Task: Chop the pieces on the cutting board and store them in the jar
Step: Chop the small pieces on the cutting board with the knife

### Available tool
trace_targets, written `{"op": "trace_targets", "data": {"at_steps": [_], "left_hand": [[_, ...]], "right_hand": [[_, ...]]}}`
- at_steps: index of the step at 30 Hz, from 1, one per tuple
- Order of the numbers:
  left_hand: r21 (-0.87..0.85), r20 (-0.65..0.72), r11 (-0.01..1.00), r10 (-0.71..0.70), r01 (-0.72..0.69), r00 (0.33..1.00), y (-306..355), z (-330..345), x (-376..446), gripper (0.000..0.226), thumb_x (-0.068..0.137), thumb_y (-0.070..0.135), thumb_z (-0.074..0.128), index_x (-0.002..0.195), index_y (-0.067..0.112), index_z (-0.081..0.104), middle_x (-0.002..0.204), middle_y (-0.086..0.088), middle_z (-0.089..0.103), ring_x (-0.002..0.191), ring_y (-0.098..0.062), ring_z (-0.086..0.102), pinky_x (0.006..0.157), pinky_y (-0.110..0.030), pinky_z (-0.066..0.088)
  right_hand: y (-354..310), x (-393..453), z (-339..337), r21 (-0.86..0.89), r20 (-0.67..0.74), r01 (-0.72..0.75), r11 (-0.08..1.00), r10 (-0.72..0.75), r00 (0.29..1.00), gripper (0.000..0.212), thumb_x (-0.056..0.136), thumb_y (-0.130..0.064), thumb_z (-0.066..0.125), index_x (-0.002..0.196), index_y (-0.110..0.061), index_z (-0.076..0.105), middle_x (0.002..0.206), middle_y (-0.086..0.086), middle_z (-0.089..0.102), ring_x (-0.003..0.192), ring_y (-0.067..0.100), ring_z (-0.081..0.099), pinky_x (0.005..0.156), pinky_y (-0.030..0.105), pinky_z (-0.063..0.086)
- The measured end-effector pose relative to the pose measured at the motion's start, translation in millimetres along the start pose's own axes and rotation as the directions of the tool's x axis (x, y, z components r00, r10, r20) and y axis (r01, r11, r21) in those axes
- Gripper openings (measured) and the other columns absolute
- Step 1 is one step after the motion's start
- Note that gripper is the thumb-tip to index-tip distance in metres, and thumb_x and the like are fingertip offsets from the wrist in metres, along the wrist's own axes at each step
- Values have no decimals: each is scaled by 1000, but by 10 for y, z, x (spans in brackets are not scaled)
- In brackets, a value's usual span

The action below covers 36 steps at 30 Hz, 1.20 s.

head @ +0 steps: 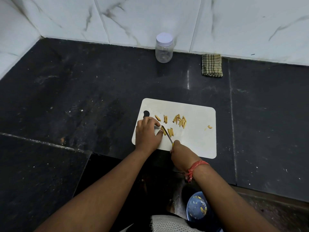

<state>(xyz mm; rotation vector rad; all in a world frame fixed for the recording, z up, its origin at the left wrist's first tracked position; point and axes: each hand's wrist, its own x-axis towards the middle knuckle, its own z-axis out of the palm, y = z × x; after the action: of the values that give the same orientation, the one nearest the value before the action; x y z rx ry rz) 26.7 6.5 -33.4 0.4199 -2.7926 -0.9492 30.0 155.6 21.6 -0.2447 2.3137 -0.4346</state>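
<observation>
A white cutting board lies on the black counter with several yellowish strips scattered on it. My left hand presses fingertips on one piece near the board's left side. My right hand grips a small knife whose blade lies against that piece. A clear plastic jar with a white lid on it stands at the back by the wall, far from both hands.
A folded checked cloth lies at the back right beside the wall. A blue bowl with scraps sits low, below the counter's front edge. Marble wall tiles bound the counter at the back and left.
</observation>
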Motion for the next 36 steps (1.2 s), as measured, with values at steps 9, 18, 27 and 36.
{"op": "trace_targets", "data": {"at_steps": [9,18,27,36], "left_hand": [[10,-6,1000,-17,17,1000,25,8,-7,21,82,25,74,96,24,58,115,8,55,110,-17,42,93,-31,39],[4,-9,1000,-14,14,1000,44,-8,-22,21,80,22,74,94,23,59,114,7,55,110,-19,43,93,-32,41],[37,22,999,-6,6,1000,63,-31,-41,14,83,23,71,94,27,62,116,8,54,112,-18,42,98,-31,39],[84,22,996,33,-35,999,34,-28,-57,12,87,26,68,98,28,63,117,9,51,113,-17,40,98,-32,40]], "right_hand": [[82,-119,77,-101,-8,106,989,-107,994,8,102,-9,38,103,-10,30,66,-3,37,55,4,35,49,20,26],[266,-200,177,-287,117,104,952,-73,990,44,101,-15,21,58,-19,32,52,-11,21,44,7,22,50,12,21],[341,-393,188,20,-47,99,995,-98,994,13,100,-10,41,94,-14,30,79,-4,46,65,11,45,49,16,27],[301,-471,93,377,-121,74,923,-30,992,19,103,-26,42,90,-13,37,70,7,51,43,16,45,39,24,33]]}}
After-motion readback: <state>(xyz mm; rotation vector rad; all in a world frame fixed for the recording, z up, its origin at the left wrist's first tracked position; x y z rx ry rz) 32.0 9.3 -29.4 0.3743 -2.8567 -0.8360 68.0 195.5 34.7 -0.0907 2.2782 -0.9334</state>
